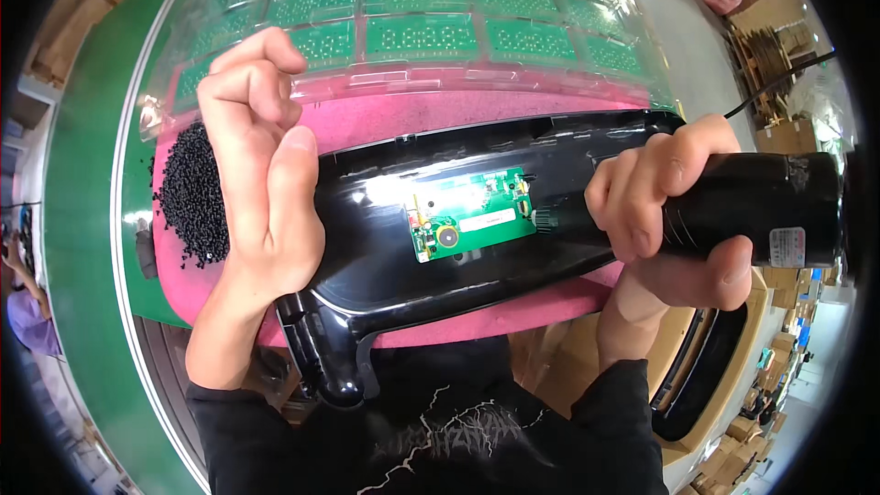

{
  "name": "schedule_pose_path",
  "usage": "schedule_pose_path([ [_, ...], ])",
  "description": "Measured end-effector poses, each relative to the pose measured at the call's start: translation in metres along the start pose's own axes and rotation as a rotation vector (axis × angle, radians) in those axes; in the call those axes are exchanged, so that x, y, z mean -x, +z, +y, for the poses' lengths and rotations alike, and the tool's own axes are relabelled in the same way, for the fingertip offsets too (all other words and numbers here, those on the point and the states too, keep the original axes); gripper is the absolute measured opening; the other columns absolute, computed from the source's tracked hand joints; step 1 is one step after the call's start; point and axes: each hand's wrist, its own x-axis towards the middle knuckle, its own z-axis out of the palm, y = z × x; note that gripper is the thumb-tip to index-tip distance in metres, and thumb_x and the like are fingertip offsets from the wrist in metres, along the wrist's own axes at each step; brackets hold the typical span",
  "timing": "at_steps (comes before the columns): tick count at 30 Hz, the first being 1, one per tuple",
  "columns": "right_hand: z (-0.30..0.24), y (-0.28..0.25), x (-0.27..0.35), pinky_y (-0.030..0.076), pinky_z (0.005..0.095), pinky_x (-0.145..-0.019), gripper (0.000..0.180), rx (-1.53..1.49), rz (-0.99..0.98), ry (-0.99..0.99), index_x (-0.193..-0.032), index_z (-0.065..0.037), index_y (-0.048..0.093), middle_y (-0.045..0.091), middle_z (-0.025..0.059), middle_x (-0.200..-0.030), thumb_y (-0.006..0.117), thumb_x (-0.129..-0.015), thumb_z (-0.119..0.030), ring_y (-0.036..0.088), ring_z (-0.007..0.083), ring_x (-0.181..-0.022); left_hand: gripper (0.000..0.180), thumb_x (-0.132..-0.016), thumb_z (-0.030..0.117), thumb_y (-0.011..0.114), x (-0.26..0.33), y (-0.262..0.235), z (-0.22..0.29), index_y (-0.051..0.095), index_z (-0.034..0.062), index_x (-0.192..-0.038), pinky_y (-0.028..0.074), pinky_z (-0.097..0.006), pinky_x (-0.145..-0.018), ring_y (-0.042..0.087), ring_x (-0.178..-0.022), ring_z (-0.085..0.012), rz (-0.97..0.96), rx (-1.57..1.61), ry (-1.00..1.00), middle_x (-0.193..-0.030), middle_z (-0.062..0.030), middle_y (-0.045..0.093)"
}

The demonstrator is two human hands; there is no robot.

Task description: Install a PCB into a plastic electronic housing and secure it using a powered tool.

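Observation:
A long glossy black plastic housing (pixel 385 266) lies across a pink mat (pixel 513 110). A small green circuit board (pixel 470 214) sits in its middle. My left hand (pixel 261 165) rests on the housing's left part, fingers curled, thumb pressed against the black plastic. My right hand (pixel 674 211) grips a thick black electric screwdriver (pixel 770 211), whose tip meets the right edge of the green board. A black cable runs off the tool to the upper right.
A clear plastic tray (pixel 422 37) holding several green circuit boards lies beyond the mat. A heap of small black screws (pixel 191 197) sits at the mat's left. A green conveyor belt (pixel 82 220) runs on the left. Cardboard boxes (pixel 779 348) stand at right.

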Motion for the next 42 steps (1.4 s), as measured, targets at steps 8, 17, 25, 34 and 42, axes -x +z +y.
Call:
schedule_pose_path([
  [8, 0.007, -0.008, -0.002, 0.035, 0.0236, -0.046, 0.055, -0.092, -0.089, -0.093, -0.095, -0.008, 0.045, 0.049, -0.0034, -0.059, 0.067, -0.08, -0.056, 0.043, 0.007, -0.044, 0.018, -0.083, -0.005, 0.056, -0.006, 0.007, 0.011, 0.053, -0.0007, -0.1, 0.045, -0.035, -0.083, 0.056, -0.087, -0.0272, -0.232, -0.304, -0.038, -0.094, -0.0126, 0.056],
  [17, 0.007, 0.004, -0.001, 0.035, 0.0235, -0.046, 0.055, -0.099, -0.109, 0.039, -0.091, -0.009, 0.044, 0.047, -0.0055, -0.056, 0.072, -0.077, -0.054, 0.042, 0.0073, -0.044, 0.014, -0.083, -0.001, 0.06, -0.004, 0.005, 0.007, 0.06, -0.0008, -0.098, 0.049, -0.038, -0.081, 0.062, -0.09, -0.0338, -0.393, -0.509, -0.076, -0.09, -0.0153, 0.062],
  [25, 0.01, -0.007, -0.002, 0.035, 0.0248, -0.05, 0.059, -0.212, -0.112, 0.007, -0.097, -0.007, 0.046, 0.048, -0.0051, -0.06, 0.068, -0.08, -0.059, 0.041, 0.0071, -0.045, 0.025, -0.08, 0.006, 0.067, 0.0, 0.0, 0.007, 0.057, 0.0008, -0.102, 0.048, -0.042, -0.078, 0.059, -0.091, -0.0368, -0.504, -0.563, -0.032, -0.093, -0.0159, 0.059],
  [34, 0.016, -0.04, -0.029, 0.041, 0.0466, -0.096, 0.019, -0.609, 0.672, 0.03, -0.098, -0.003, 0.052, 0.053, 0.0062, -0.088, 0.06, -0.094, -0.02, 0.053, 0.0194, -0.088, 0.021, -0.078, 0.003, 0.066, -0.003, 0.002, -0.001, 0.049, 0.0004, -0.091, 0.045, -0.047, -0.071, 0.057, -0.087, -0.04, -0.582, -0.451, -0.017, -0.088, -0.0166, 0.055],
  [42, -0.022, -0.001, 0.009, 0.036, 0.0625, -0.102, 0.044, -0.248, 0.641, -0.066, -0.128, 0.002, 0.042, 0.036, 0.0164, -0.131, 0.054, -0.088, -0.012, 0.039, 0.0249, -0.115, 0.019, -0.085, 0.013, 0.064, 0.009, 0.002, 0.012, 0.052, -0.0004, -0.093, 0.048, -0.05, -0.071, 0.06, -0.088, -0.0414, -0.777, -0.504, -0.07, -0.092, -0.0188, 0.06],
])
